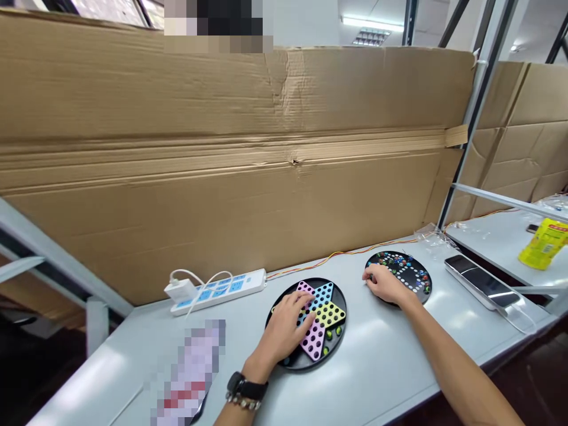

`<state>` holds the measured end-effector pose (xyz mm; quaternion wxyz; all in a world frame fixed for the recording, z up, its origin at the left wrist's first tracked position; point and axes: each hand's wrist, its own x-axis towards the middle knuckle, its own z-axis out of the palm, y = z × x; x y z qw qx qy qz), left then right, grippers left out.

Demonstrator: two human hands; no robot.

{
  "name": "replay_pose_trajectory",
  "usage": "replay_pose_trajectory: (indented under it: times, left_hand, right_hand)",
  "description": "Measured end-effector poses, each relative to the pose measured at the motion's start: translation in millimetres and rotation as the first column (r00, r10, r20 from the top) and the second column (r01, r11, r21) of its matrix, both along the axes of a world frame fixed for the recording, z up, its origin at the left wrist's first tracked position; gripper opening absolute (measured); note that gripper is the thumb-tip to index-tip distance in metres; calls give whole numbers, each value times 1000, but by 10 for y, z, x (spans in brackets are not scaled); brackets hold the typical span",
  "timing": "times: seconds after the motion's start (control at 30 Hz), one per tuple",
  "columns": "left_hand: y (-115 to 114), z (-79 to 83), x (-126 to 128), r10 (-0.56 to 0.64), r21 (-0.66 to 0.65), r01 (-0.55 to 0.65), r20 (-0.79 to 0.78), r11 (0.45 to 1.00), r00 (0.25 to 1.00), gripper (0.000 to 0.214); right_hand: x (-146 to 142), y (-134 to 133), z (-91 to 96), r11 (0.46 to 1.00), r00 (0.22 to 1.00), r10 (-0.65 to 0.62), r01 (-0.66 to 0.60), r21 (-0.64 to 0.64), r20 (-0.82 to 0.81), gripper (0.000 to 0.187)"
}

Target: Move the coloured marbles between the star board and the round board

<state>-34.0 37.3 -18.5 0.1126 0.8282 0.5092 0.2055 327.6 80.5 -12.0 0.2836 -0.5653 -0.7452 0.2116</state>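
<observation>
**Left hand** (279,328): palm down, fingers extended and lying close together, no pinch visible, resting on the middle of a round black Chinese checkers board (339,313) with pink, blue and yellow star arms. A black wristwatch (246,387) and a beaded bracelet (243,403) sit on the wrist.

**Right hand** (386,284): fingers curled downward at the left edge of a second round black board (419,299), to the right of the left hand. Whether it holds anything cannot be told.

**Contents:** Coloured marbles (390,258) crowd the far side of the board under the right hand, with more along its right edge. Only a few green marbles (329,335) show on the board under the left hand, and most of its visible star holes are empty. The holes beneath the left palm are hidden.

**Surroundings:** Beyond the left hand, on the white tabletop (377,378), lies a white power strip (217,291) with a charger plug (180,290). Near the left wrist lies a pixelated bottle-shaped object (186,373). Right of the right hand lies a dark-screened device (481,281). A cardboard sheet (222,148) stands behind everything.
</observation>
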Motion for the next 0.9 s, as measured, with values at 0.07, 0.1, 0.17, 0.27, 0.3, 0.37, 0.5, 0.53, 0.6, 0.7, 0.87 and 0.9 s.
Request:
replay_pose_trajectory:
  times: [0.07, 0.1, 0.17, 0.27, 0.3, 0.37, 0.5, 0.53, 0.6, 0.7, 0.87, 0.9]
  left_hand:
    - [7, -16, -3, 6, 15, -6, 7, 1000, 1000, 39]
    - [12, -26, -4, 10, 24, -10, 12, 1000, 1000, 39]
    - [19, -47, -5, 12, 40, -13, 19, 999, 1000, 38]
    - [27, -75, -5, 7, 50, -8, 20, 999, 1000, 38]
    - [29, -81, -6, 6, 52, -7, 19, 999, 1000, 37]
    - [31, -91, -9, 5, 56, -6, 18, 998, 1000, 35]
    - [26, -92, -13, 5, 68, -5, 11, 998, 1000, 34]
    - [22, -87, -12, 6, 67, -6, 10, 998, 1000, 34]
    - [11, -70, -9, 5, 59, -6, 13, 998, 1000, 35]
    - [-4, -37, -9, -2, 38, 1, 19, 999, 1000, 38]
    - [0, -19, -22, -7, 31, 6, 29, 999, 1000, 40]
    - [3, -20, -23, -7, 30, 6, 28, 1000, 1000, 40]
  right_hand:
    - [-31, -8, 31, 1000, 997, 11, -10, 17, -75, 14]
    - [-67, -18, 53, 1000, 991, 17, -14, 24, -130, 11]
    - [-190, -57, 98, 999, 962, 53, -51, 11, -268, 7]
    - [-478, -174, 121, 967, 865, 172, -239, -85, -471, 8]
    - [-586, -225, 108, 938, 831, 215, -321, -127, -514, 10]
    - [-781, -329, 62, 872, 793, 286, -448, -196, -538, 12]
    - [-972, -470, 7, 860, 830, 366, -474, -186, -422, 10]
    - [-969, -480, 16, 877, 844, 365, -453, -158, -393, 9]
    - [-914, -471, 54, 912, 871, 344, -399, -97, -351, 10]
    - [-751, -399, 106, 964, 936, 258, -267, -5, -241, 12]
    - [-355, -190, 99, 994, 999, -49, 48, 99, 15, 8]
    - [-252, -142, 97, 989, 993, -112, 107, 105, 42, 9]
